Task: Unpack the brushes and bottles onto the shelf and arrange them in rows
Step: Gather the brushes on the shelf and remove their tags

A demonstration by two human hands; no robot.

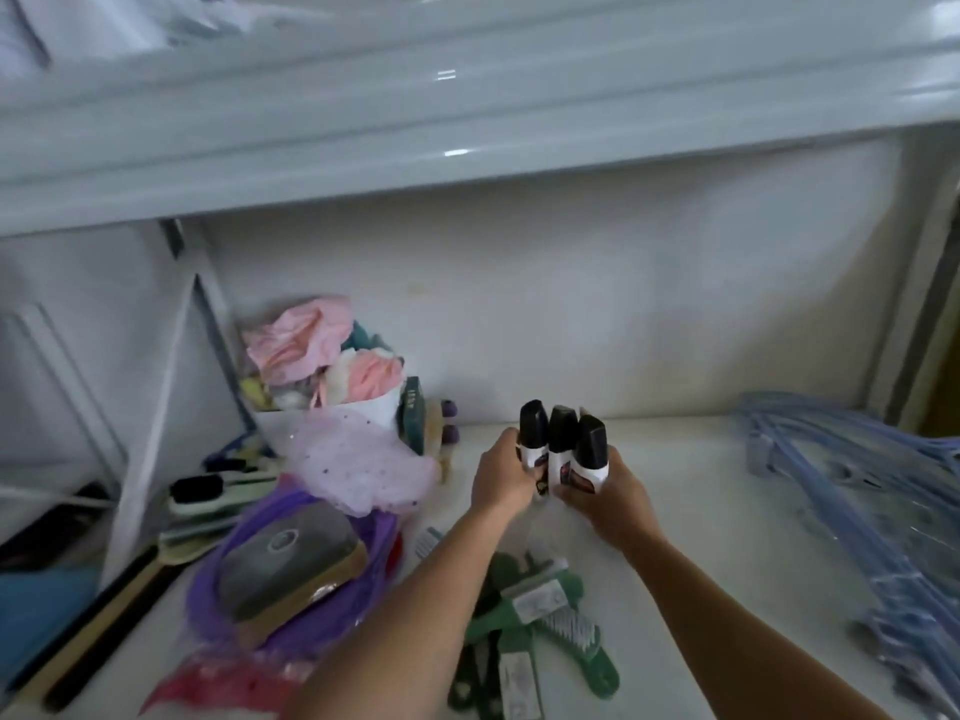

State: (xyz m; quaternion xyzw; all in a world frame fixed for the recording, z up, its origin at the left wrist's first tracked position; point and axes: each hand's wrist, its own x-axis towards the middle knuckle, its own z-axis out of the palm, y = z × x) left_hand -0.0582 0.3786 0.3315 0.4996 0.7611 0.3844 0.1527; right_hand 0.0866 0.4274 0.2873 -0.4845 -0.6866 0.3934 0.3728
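Green brushes (540, 605) lie heaped on the shelf (727, 537) just under my forearms. Beyond them my left hand (506, 483) and right hand (613, 498) curl round three black-capped bottles (562, 444), held upright and pressed together near the back wall. Whether they touch the shelf I cannot tell.

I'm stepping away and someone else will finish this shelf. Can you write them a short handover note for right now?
Left hand and right hand: both grip the three black-capped bottles, upright and bunched together above the shelf, toward its back.
Green brushes lie heaped at the front, between the forearms. A large brush lies on the purple bag, left.
Done: no row formed yet.
Left: line up the bottles, then the brushes.
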